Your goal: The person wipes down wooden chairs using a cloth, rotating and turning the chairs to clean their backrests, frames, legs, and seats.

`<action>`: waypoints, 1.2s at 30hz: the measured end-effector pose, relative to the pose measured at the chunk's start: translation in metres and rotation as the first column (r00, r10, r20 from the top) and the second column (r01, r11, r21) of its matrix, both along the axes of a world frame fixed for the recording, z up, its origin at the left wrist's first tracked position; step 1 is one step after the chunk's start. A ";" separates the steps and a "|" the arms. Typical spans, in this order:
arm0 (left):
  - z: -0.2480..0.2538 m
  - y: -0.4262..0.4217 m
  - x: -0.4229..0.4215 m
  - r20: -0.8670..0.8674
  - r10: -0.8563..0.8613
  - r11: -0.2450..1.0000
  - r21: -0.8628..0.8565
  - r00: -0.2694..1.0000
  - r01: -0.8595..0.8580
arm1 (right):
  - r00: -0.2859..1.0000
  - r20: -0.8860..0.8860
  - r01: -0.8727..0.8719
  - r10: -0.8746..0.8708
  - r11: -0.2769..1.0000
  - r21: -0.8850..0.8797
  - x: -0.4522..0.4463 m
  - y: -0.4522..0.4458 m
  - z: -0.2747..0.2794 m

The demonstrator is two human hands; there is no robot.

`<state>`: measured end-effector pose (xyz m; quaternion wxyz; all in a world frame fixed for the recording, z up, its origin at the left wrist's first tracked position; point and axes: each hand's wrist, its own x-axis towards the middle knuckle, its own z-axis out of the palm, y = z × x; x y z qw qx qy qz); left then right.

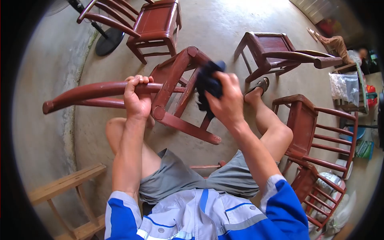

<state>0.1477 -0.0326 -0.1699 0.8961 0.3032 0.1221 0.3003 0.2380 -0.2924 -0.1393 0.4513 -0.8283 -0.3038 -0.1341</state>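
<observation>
A dark red wooden chair (181, 82) lies tipped over in front of me, its legs toward me and to the right. My left hand (138, 96) is wrapped round the chair's long curved rail, close to the frame. In my right hand (227, 98) is a bunched dark blue cloth (209, 84), held against or just beside the chair's upper right leg. The cloth hides part of that leg, and the hand is slightly blurred.
More red chairs stand at the top left (157, 22), top right (276, 48) and right (302, 124). A round black stand base (110, 41) is by the left wall. A wooden frame (66, 184) lies lower left. Another person sits far right, near a table with bags.
</observation>
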 end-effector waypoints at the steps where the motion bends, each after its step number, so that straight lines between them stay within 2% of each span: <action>1: 0.001 -0.003 -0.001 -0.006 -0.006 1.000 0.006 1.000 0.006 | 0.999 0.048 0.021 -0.021 1.000 -0.003 0.015 0.025 0.002; 4: 0.004 -0.011 -0.002 -0.025 -0.019 0.999 0.026 1.000 0.019 | 0.986 0.099 0.139 -0.136 0.990 -0.016 0.052 0.091 -0.009; 7: 0.002 -0.008 -0.001 -0.024 0.006 1.000 0.026 1.000 -0.005 | 0.980 0.008 0.198 -0.198 0.978 -0.067 0.067 0.107 -0.028; 10: 0.001 -0.006 -0.005 -0.049 0.027 0.999 0.019 0.998 -0.026 | 0.977 -0.038 0.208 -0.212 0.974 -0.091 0.074 0.078 -0.057; 12: 0.000 -0.003 -0.006 -0.049 0.033 0.999 0.020 0.998 -0.032 | 0.949 0.011 0.314 -0.316 0.937 -0.154 0.082 0.042 -0.089; 16: -0.003 -0.002 -0.008 -0.048 0.018 0.999 0.035 0.999 -0.016 | 0.898 -0.006 0.421 -0.439 0.865 -0.274 0.075 -0.053 -0.156; 18: 0.000 -0.003 -0.006 -0.057 0.019 0.999 0.047 0.998 -0.016 | 0.787 -0.111 0.501 -0.607 0.733 -0.460 0.072 -0.082 -0.167; 19: 0.000 -0.006 -0.006 -0.067 0.026 0.999 0.043 0.997 -0.023 | 0.757 -0.147 0.489 -0.637 0.701 -0.518 0.074 -0.097 -0.175; 21: -0.001 -0.007 -0.006 -0.076 0.039 0.999 0.036 0.996 -0.036 | 0.708 -0.249 0.326 -0.661 0.619 -0.715 0.069 -0.130 -0.188; 22: 0.000 -0.005 -0.005 -0.073 0.038 0.999 0.029 0.997 -0.036 | 0.707 -0.238 0.306 -0.666 0.592 -0.746 0.059 -0.138 -0.191; 24: -0.001 -0.001 -0.005 -0.072 0.057 0.998 0.014 0.996 -0.056 | 0.696 -0.316 0.423 -0.645 0.723 -0.546 0.055 -0.141 -0.190; 26: -0.005 0.001 -0.007 -0.071 0.046 0.999 0.018 0.996 -0.044 | 0.708 -0.347 0.502 -0.614 0.785 -0.364 0.053 -0.139 -0.182; 28: -0.004 0.002 -0.006 -0.069 0.031 0.999 0.020 0.997 -0.030 | 0.743 -0.450 0.488 -0.496 0.861 -0.143 0.062 -0.124 -0.150; 29: -0.004 0.001 -0.007 -0.069 0.028 0.999 0.018 0.997 -0.027 | 0.777 -0.508 0.447 -0.372 0.894 0.029 0.070 -0.116 -0.144; 30: -0.002 -0.001 -0.006 -0.069 0.027 1.000 0.017 0.997 -0.026 | 0.818 -0.437 0.412 -0.373 0.911 -0.006 0.070 -0.101 -0.110; 34: 0.003 -0.006 -0.006 -0.078 0.032 0.999 0.019 0.996 -0.030 | 0.932 -0.329 0.229 -0.155 0.953 0.200 0.085 -0.026 -0.031; 36: 0.002 -0.006 -0.006 -0.085 0.039 0.999 0.020 0.996 -0.038 | 0.991 -0.036 0.132 -0.130 0.990 0.053 0.096 0.015 -0.012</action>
